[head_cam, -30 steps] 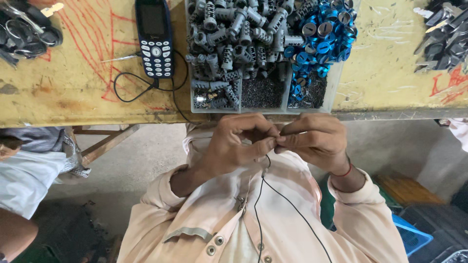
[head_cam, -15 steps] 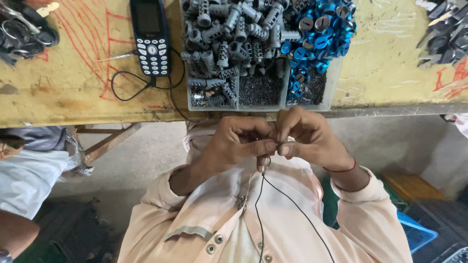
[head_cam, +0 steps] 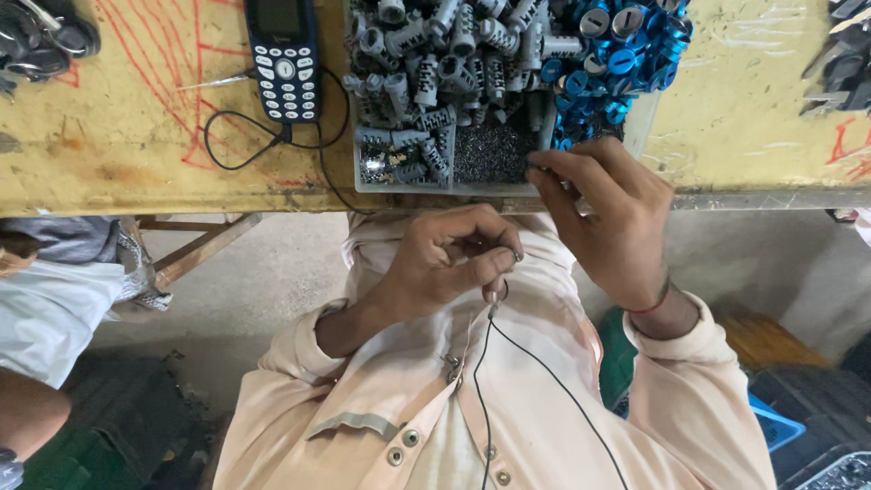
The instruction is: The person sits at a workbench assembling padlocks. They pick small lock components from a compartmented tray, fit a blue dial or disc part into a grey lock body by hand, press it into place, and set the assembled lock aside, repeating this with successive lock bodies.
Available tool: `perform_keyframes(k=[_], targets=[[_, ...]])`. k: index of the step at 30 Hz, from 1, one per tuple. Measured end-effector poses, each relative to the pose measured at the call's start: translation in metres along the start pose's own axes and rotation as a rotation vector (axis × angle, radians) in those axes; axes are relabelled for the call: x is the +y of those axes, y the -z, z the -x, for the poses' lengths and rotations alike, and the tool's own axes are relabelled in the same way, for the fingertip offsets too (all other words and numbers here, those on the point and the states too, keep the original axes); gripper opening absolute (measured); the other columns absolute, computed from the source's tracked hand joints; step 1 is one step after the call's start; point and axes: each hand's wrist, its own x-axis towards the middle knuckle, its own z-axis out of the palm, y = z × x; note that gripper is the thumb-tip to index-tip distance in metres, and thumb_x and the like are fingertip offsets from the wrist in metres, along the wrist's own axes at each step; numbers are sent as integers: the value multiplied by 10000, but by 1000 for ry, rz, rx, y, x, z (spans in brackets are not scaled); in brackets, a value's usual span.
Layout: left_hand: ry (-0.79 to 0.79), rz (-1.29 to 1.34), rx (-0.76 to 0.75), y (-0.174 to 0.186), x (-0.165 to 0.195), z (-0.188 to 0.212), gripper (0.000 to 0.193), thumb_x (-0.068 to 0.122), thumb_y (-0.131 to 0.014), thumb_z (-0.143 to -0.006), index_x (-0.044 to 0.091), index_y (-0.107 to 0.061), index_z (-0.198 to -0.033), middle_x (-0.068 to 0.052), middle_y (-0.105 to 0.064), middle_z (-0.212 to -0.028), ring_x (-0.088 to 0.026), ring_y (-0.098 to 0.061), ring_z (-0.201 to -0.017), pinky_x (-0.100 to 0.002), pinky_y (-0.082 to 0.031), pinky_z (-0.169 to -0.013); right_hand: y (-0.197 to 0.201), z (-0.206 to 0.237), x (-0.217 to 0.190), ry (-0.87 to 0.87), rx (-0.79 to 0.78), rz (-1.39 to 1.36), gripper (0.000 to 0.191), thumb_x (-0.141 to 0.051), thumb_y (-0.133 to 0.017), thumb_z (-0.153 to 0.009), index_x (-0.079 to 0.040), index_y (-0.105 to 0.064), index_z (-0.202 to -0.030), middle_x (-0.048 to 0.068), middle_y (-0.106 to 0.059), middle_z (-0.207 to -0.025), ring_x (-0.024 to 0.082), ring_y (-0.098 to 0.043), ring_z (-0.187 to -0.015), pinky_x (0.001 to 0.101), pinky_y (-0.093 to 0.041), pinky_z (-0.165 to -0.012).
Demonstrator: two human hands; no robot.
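My left hand is curled in front of my chest, thumb and fingers pinched on a small dark part. My right hand reaches forward to the clear plastic tray at the table's near edge. Its fingers are stretched out, and the tips rest at the compartment of tiny dark bits, next to the blue round caps. Nothing shows between those fingers. Grey plastic plugs fill the tray's left part.
The tray sits on a worn yellow table marked with red lines. A dark keypad phone with a black cable lies left of the tray. A thin black wire hangs down my pink shirt. Dark tools lie at both far corners. Another person's arm is at the lower left.
Both hands were together at my chest working on the small part. My right hand has let go and moved up to the tray; my left hand still holds the part.
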Motion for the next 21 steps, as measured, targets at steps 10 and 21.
perform_keyframes(k=[10, 21], targets=[[-63, -228, -13, -3, 1, 5, 120, 68, -677, -1006, -25, -676, -1081, -29, -665, -943, -64, -638, -823, -232, -559, -743, -40, -28, -6, 29, 88, 333, 165, -131, -834, -959, -109, -733, -1088, 74, -567, -911, 258, -627, -759, 390, -474, -633], [-64, 64, 86, 14, 7, -11, 181, 166, -677, -1050, 2, -635, -1114, -50, -667, -980, -100, -665, -891, -274, -606, -809, 8, 0, -15, -278, -238, -648, 353, 2, -709, -921, -6, -627, -1264, 106, -609, -1171, 127, -654, -982, 246, -556, -828]])
